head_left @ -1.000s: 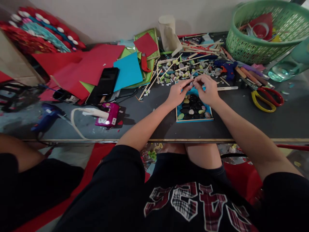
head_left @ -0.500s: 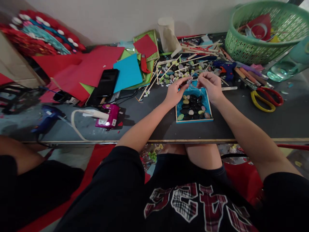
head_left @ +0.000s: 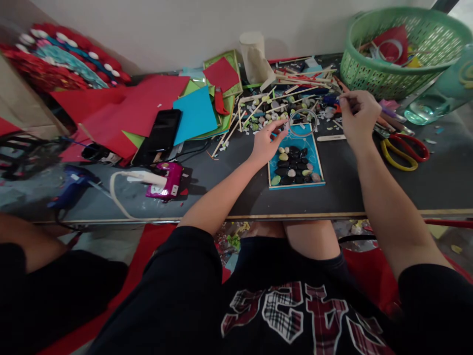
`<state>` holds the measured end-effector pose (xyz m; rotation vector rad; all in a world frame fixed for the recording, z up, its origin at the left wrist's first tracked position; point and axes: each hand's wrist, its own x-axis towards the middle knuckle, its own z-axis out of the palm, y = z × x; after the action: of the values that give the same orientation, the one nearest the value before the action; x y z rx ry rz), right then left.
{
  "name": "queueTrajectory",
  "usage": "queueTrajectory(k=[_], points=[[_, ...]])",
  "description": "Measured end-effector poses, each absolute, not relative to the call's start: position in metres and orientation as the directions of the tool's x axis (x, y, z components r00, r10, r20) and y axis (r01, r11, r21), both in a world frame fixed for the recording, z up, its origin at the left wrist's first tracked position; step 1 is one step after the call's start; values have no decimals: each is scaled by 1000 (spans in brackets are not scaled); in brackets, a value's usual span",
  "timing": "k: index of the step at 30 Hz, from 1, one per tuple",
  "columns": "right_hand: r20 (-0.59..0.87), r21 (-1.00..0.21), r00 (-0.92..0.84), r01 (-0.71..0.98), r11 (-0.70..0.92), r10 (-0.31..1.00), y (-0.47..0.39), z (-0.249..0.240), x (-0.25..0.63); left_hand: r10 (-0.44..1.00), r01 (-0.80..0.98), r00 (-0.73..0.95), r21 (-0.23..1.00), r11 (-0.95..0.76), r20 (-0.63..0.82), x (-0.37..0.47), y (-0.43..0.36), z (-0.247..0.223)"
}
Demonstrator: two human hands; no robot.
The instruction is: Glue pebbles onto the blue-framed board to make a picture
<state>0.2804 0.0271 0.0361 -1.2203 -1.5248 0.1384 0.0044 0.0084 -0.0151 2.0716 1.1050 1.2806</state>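
Clock centered on the blue tray, 12 = far side. Dark table (head_left: pixel 347 192) under everything. Red sheets (head_left: pixel 148 106) between 9 and 10. Green basket (head_left: pixel 384 79), between 1 and 2, holds scraps. Blue tray (head_left: pixel 313 149) flat on table, pale edging, in front of person. Red-and-yellow scissors (head_left: pixel 402 150) at 3. Right hand (head_left: pixel 357 116) near 2, thumb and fingers drawn together, apart from tray; can't tell if anything is pinched. Left hand (head_left: pixel 269 142) at 10, thumb and fingers at near-left edge of clear ring, seem to pinch it; exact grip unclear. Black phone (head_left: pixel 165 129) between 9 and 10. Clear ring (head_left: pixel 316 123) at 12, over tray's far edge. Black and pale stones (head_left: pixel 293 165) in tray, mostly toward 6.
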Motion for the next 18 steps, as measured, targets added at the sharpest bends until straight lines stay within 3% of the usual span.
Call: queueTrajectory(k=[5,12,18], points=[[604,-736,189,506,450,774,34,25,292,815,444,273,685,-578,511,3,9,-17],[655,-595,32,638,489,755,38,16,292,831,506,270,663,-552,486,0,15,-27],[674,-558,38,680,476,738,35,16,284,779,601,381,506,-618,499,-3,27,-29]])
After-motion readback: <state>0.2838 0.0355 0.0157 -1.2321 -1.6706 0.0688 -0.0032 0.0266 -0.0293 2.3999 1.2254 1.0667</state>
